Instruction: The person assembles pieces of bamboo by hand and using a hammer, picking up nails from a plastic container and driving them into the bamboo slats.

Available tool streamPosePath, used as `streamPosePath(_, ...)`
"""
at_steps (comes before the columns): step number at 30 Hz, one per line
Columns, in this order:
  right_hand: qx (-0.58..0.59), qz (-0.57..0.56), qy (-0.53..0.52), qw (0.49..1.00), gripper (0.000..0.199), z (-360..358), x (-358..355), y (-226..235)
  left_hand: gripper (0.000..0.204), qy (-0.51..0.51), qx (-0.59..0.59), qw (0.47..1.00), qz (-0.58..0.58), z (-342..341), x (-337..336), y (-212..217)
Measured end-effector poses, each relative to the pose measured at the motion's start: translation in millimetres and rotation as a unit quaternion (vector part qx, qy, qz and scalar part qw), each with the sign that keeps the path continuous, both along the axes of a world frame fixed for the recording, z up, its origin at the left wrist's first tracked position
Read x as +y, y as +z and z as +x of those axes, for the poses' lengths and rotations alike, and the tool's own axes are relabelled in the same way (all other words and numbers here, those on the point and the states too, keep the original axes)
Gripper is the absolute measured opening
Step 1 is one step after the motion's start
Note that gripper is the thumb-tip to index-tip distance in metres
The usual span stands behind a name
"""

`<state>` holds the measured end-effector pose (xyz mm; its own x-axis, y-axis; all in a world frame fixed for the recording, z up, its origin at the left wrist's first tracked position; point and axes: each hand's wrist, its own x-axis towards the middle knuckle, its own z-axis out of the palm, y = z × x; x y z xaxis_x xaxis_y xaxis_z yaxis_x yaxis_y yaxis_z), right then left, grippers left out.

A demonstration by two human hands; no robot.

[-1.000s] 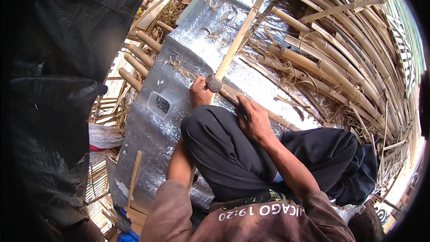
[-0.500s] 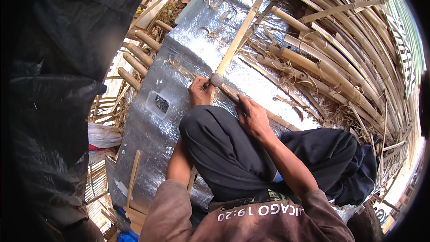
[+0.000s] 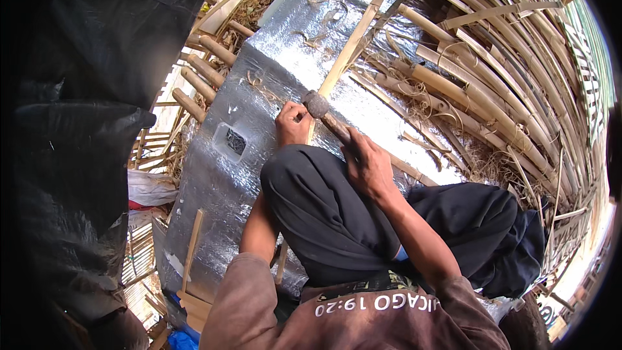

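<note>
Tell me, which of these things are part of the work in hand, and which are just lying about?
Seemingly in use:
hammer, held in the right hand
long wooden strip, beside the left hand, whose grip is unclear

Apparently just lying about:
bamboo poles, piled at right
short wooden strip, lower left
blue plastic, bottom left

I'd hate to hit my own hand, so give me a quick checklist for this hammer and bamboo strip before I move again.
1. Hammer gripped: ok, the right hand is closed around its handle.
2. Left hand clear of the hammer's head: not ok, they look right beside each other; any gap is unclear.
3. Left hand's hold on the bamboo strip: cannot tell, the grip is partly hidden.
4. Strip in sight beyond that hand: ok, it runs out over the silvery sheet.
5. Raised knee apart from the hammer's head: ok in this view.
</note>
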<state>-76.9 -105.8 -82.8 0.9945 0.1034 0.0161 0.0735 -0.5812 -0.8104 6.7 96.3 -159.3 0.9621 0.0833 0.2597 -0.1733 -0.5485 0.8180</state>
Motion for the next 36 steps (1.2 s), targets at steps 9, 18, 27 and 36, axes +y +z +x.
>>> streamPosePath(9, 0.028, -0.014, -0.027, 0.999, 0.041, 3.9, 0.5, -8.8, 0.010, 0.010, 0.038, 0.998, -0.045, -4.9, -7.8, 10.5)
streamPosePath(18, 0.019, 0.010, -0.029, 0.999, 0.042, -5.0, -7.3, -11.6, 0.013, 0.007, 0.034, 0.999, -0.033, -5.1, -3.3, -2.6)
streamPosePath(27, 0.046, 0.002, -0.055, 0.997, 0.045, -8.2, -15.3, -47.4, 0.062, -0.042, 0.017, 0.996, 0.073, -18.1, 4.3, 1.3)
streamPosePath(36, 0.085, 0.012, -0.056, 0.995, 0.046, -5.3, -17.1, -42.7, 0.057, -0.050, 0.077, 0.979, 0.180, -51.0, 17.4, 0.7)
